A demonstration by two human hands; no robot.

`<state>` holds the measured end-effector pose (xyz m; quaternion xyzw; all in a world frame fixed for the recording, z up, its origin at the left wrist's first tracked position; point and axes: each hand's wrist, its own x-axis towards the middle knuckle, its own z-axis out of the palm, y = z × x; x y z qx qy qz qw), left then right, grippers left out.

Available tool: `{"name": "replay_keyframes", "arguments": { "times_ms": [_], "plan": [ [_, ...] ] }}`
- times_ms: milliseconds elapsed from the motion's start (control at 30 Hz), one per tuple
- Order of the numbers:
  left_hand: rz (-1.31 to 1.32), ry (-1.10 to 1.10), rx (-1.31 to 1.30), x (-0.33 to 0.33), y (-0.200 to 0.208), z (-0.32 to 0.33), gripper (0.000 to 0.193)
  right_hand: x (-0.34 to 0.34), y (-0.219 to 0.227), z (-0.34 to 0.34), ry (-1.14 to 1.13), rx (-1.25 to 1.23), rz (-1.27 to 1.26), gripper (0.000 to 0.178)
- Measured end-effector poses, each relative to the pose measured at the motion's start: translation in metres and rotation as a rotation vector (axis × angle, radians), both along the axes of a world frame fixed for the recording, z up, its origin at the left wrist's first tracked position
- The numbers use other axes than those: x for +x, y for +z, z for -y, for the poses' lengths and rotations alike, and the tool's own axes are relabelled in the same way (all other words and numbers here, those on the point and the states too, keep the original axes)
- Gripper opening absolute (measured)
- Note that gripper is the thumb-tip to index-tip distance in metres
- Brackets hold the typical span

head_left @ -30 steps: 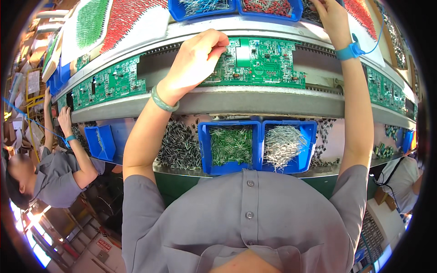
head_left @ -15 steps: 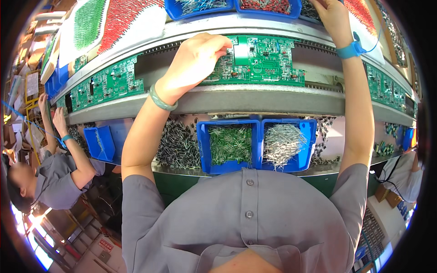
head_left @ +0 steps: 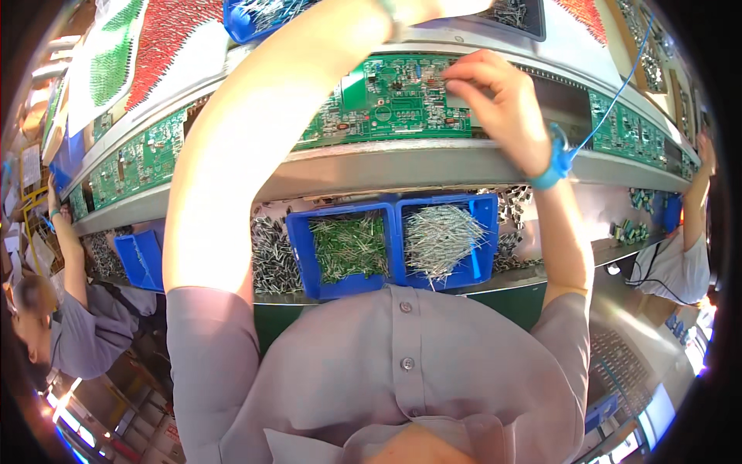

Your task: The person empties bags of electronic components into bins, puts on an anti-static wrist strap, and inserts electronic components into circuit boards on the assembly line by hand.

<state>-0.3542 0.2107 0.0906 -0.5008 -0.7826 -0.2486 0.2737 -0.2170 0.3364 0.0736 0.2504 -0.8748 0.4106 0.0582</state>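
My right hand (head_left: 502, 100) is over the right part of a green circuit board (head_left: 406, 112). Its thumb and fingertips are pinched together just above the board's small parts; whatever sits between them is too small to make out. Across the board stretches my left arm, a bracelet at the wrist, and my left hand (head_left: 444, 8) is at the upper edge of the picture. Its fingers are cut off or blurred there, beside a dark bin of leaded components (head_left: 512, 14). A blue wrist strap (head_left: 553, 162) with a cord circles my right wrist.
Two joined blue bins hold green components (head_left: 349, 246) and pale components (head_left: 440, 236) on the near side. Loose dark components (head_left: 274, 251) lie beside them. More boards (head_left: 143, 162) stand along the rail (head_left: 386, 162). A co-worker (head_left: 85, 317) sits at left, another at right.
My left hand has gone from the board up to the far bins. My right hand has come down from the far bins to the board. The whole view has shifted somewhat.
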Motion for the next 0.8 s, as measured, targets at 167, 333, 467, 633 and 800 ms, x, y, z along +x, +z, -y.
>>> {"name": "replay_keyframes", "arguments": {
  "times_ms": [167, 333, 467, 633, 800],
  "plan": [
    [0.15, 0.282, -0.284, -0.014, -0.025, -0.061, 0.018, 0.008, -0.01, 0.001, -0.045, 0.0, -0.073, 0.01],
    [0.129, 0.315, -0.277, -0.013, -0.021, -0.065, 0.018, 0.008, -0.011, -0.004, -0.032, 0.0, -0.072, 0.009],
    [0.207, 0.311, -0.236, -0.013, -0.017, -0.061, 0.013, 0.006, -0.008, -0.003, -0.016, 0.022, -0.07, 0.009],
    [0.315, 0.303, -0.193, -0.008, -0.004, -0.061, 0.013, 0.005, -0.009, -0.002, -0.012, 0.039, -0.097, 0.009],
    [0.467, 0.269, -0.072, -0.009, 0.003, -0.061, 0.019, 0.005, -0.007, 0.0, -0.001, 0.072, -0.1, 0.009]
  ]
}}
